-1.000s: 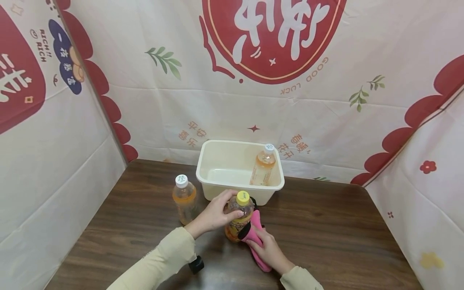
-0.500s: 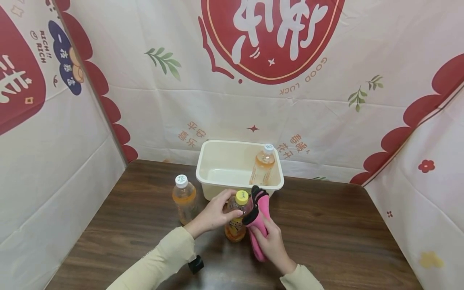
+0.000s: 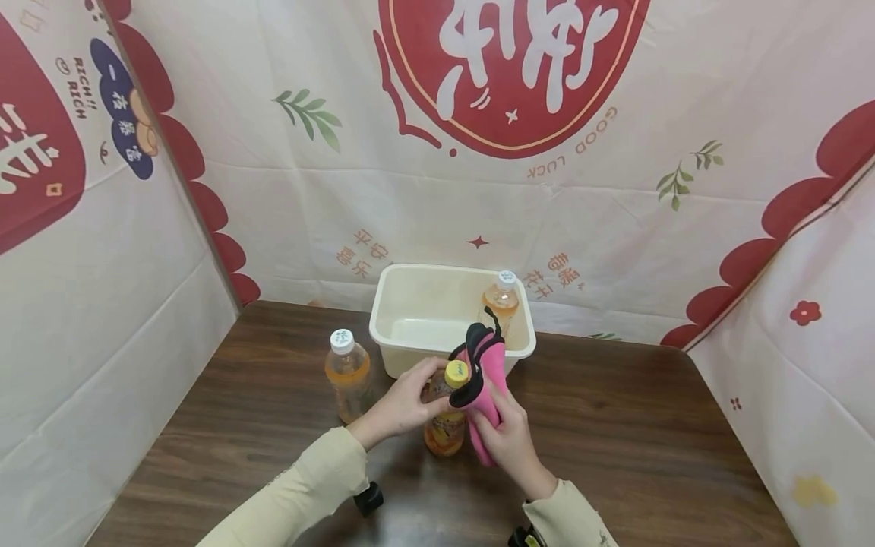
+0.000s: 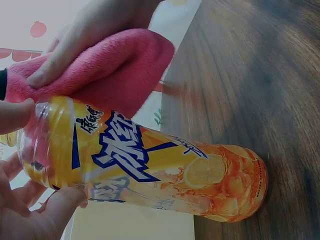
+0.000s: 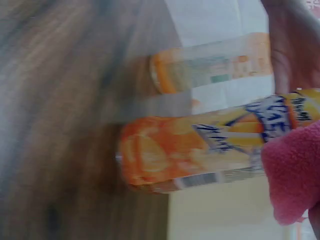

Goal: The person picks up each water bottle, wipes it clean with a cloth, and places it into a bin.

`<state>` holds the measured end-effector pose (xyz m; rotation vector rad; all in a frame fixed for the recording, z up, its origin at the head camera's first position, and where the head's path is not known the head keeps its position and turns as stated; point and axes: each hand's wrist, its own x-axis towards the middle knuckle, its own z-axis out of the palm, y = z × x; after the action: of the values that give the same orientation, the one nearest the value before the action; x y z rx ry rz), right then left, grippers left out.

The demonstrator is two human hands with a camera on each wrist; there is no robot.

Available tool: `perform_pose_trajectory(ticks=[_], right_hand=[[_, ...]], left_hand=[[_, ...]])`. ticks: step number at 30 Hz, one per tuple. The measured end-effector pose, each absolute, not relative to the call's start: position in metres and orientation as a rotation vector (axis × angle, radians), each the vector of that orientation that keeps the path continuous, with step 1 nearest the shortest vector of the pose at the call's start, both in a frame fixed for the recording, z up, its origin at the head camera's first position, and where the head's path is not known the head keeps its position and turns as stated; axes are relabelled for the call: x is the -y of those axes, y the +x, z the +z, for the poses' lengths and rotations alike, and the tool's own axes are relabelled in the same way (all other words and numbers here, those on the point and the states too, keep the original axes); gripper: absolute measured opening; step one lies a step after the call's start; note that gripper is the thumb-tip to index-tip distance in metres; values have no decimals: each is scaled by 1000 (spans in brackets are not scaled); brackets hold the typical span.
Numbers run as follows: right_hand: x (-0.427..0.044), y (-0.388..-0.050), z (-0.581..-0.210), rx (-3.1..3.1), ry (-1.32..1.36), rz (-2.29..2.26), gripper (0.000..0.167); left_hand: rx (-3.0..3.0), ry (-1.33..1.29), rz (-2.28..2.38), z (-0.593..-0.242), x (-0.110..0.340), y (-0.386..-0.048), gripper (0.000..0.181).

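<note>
My left hand (image 3: 403, 406) grips the upper part of a yellow-capped iced tea bottle (image 3: 446, 437), which stands upright on the table. Thumb and fingers wrap round its shoulder in the left wrist view, where the bottle's yellow label (image 4: 120, 145) and lemon print show. In my right hand (image 3: 511, 441) is a folded pink cloth (image 3: 495, 368) with black trim, held against the bottle's right side near the neck. The plush surface of the cloth (image 5: 295, 172) lies over the label's upper part in the right wrist view, which is somewhat blurred.
A white-capped bottle (image 3: 347, 380) with an orange band stands left of my left hand. Behind the hands is a cream plastic bin (image 3: 410, 357) with another white-capped bottle (image 3: 502, 298) at its right end. Printed cloth walls (image 3: 307, 205) enclose the wooden table (image 3: 629, 425).
My right hand has lifted the pink cloth from low beside the bottle up to its shoulder, and the cloth now partly covers the bin's front. The left hand and its bottle stay in place.
</note>
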<state>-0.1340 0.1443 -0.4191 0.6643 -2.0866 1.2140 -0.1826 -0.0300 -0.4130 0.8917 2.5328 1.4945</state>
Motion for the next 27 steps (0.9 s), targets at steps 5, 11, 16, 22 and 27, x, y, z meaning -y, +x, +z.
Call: perform_pose_trajectory(ticks=[5, 11, 16, 22, 27], right_hand=[[-145, -133, -440, 2011, 639, 1229, 49], [-152, -131, -486, 2074, 578, 1239, 43], [-164, -132, -527, 2293, 536, 1246, 34], [-172, -132, -543, 2440, 552, 1175, 34], [-176, -131, -544, 2448, 553, 1161, 31]], left_hand=[[-2543, 897, 1500, -411, 30, -183, 43], [-2550, 887, 1494, -411, 29, -182, 42], [-2548, 886, 1492, -412, 29, -182, 43], [-2557, 887, 1480, -413, 29, -182, 43], [-2559, 891, 1490, -414, 27, -183, 43]])
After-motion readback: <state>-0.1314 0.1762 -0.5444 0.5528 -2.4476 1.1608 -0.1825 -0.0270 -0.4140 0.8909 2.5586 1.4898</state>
